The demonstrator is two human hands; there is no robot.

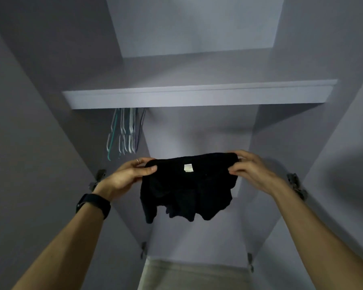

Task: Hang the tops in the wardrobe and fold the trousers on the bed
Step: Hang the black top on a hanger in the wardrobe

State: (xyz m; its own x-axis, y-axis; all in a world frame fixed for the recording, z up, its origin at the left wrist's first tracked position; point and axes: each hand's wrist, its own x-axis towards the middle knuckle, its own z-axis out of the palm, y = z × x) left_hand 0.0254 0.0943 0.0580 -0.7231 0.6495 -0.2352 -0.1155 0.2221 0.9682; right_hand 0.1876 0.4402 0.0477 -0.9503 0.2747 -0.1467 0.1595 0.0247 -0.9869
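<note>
A black top [187, 189] with a small white label near its upper edge hangs spread between my two hands, in front of the open wardrobe. My left hand [130, 174] pinches its upper left corner, thumb on the front of the cloth. My right hand [249, 168] pinches the upper right corner the same way. The lower hem hangs loose and crumpled. Up to the left, a bunch of several empty hangers [125, 132] in white, teal and purple hangs under the shelf.
The wardrobe shelf [197, 95] runs across above the hangers. Open wardrobe doors stand at both sides, with hinges [296, 183] on the inner walls. A pale surface [187, 275] lies at the bottom of the wardrobe. A dark watch sits on my left wrist.
</note>
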